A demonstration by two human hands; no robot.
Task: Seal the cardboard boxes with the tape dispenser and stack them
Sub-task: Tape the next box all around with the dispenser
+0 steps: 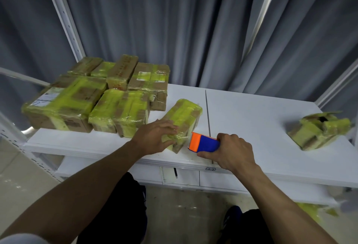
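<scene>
The person stands close against the desk [251, 119], dark-trousered legs [116, 214] and a pale floor [23, 181] showing below its near edge. Both bare forearms reach forward over that edge.

The right hand [230, 151] is wrapped round the blue handle of the tape dispenser [204, 143], fingers curled over the top and thumb underneath. The dispenser's orange head points left, with its toothed edge right at the near right corner of a small box [184, 119]. I can't make out whether the edge actually touches the box.

The left hand [155, 137] lies on the near end of that small box, fingers spread fairly flat across the top and pressing down. The fingertips are blurred. The box sits on the desk near the middle, its long side angled away to the right, and it is wrapped in shiny yellow-green tape.

Further back on the left, a cluster of taped boxes [87, 96] stands packed together, some resting on others. Well apart on the right lies a crumpled box [319, 129], its top torn open.

Behind everything hangs a grey pleated curtain [174, 20], crossed by white slotted uprights [64, 17].
</scene>
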